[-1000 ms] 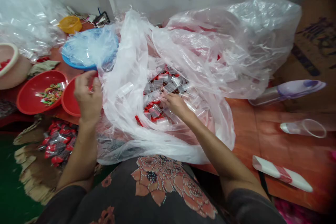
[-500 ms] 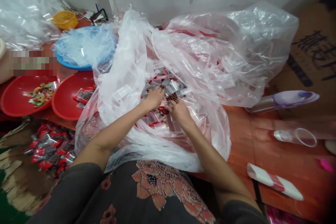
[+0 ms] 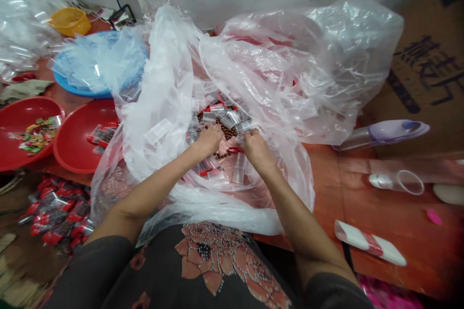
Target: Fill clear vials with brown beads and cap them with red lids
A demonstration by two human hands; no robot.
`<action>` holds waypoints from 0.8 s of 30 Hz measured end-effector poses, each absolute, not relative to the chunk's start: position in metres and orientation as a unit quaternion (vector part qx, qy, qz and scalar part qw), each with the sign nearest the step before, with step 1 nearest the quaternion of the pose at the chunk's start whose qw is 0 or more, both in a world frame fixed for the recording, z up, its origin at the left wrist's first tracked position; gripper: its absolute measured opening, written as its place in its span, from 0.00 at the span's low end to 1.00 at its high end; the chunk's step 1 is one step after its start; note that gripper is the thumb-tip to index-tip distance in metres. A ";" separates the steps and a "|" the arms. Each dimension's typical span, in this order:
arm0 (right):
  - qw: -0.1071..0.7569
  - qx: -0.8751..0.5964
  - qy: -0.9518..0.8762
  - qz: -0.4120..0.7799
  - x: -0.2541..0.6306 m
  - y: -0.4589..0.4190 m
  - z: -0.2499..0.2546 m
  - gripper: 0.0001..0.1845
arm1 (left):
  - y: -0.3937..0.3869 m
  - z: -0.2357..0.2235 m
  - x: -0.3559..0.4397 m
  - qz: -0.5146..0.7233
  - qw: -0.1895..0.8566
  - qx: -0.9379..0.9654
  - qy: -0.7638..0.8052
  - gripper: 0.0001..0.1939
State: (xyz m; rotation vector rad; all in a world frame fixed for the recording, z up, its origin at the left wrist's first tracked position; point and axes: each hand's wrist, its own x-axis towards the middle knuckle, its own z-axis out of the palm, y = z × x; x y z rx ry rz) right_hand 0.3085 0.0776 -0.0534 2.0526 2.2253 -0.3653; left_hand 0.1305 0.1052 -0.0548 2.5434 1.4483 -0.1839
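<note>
Head view: left hand (image 3: 208, 140) and right hand (image 3: 257, 149) among clear packets (image 3: 221, 117) pointing every way, grips unclear.

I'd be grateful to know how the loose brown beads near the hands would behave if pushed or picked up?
They would probably roll away easily, since the brown beads look round and lie in a loose scatter among the small clear bags. They also look tiny beside the left hand, so they may be fiddly for its fingers to pinch.
</note>
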 end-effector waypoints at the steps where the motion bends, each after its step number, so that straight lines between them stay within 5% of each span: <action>1: 0.053 0.681 0.722 -0.112 0.304 0.080 -0.051 0.19 | 0.105 -0.057 0.130 -0.067 0.105 0.857 0.501 0.16; 8: 0.093 0.679 0.723 -0.080 0.274 0.099 -0.041 0.18 | 0.113 -0.066 0.126 -0.036 0.128 0.831 0.540 0.20; 14: 0.042 0.635 0.757 -0.152 0.264 0.114 -0.060 0.18 | 0.121 -0.069 0.122 -0.010 0.207 0.814 0.543 0.19; 19: -0.133 0.612 0.735 -0.260 0.264 0.121 -0.088 0.20 | 0.121 -0.058 0.113 0.004 0.236 0.790 0.566 0.19; 24: -0.333 0.552 0.591 -0.485 0.266 0.114 -0.107 0.24 | 0.109 -0.043 0.096 0.144 0.302 0.746 0.577 0.25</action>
